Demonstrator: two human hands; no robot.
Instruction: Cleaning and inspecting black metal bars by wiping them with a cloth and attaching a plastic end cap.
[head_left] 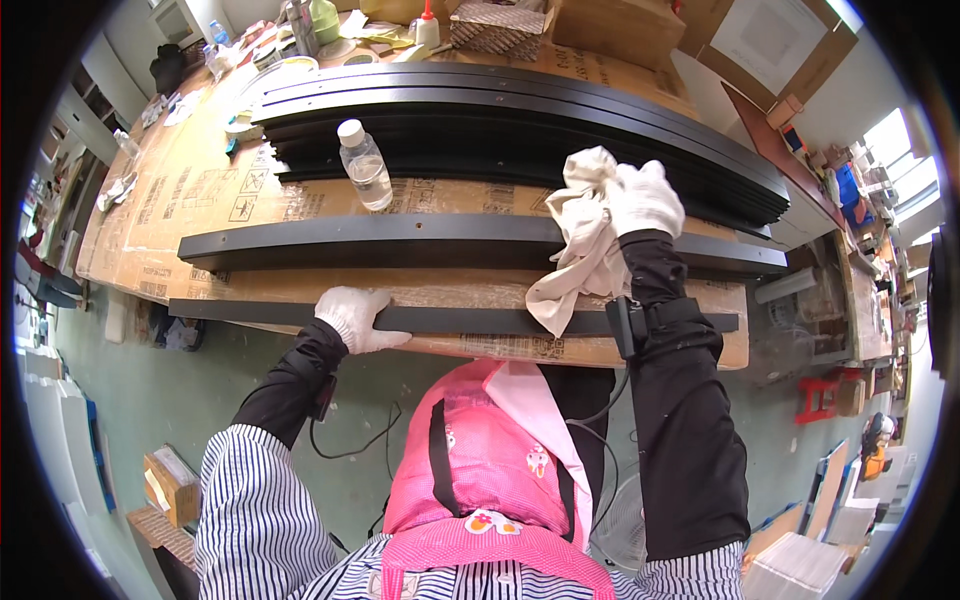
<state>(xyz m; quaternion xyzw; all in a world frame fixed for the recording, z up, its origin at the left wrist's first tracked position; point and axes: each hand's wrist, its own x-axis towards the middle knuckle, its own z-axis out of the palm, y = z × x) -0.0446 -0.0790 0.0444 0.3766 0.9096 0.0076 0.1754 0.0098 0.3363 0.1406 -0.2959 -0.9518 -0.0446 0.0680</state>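
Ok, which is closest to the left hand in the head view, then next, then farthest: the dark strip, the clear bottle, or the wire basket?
From the left hand:
1. Dark strip, under its fingers at the table's near edge.
2. Clear bottle, standing mid-table.
3. Wire basket, far edge.

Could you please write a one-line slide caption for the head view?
White-gloved left hand steadies a long black strip while the gloved right hand holds a crumpled white cloth.

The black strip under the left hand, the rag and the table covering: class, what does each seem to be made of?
Black strip: probably painted or coated metal, possibly plastic; long, thin, matte, straight-edged. Rag: soft off-white cloth; it folds and hangs limp from the right hand. Table covering: brown cardboard with printed marks and glossy tape.
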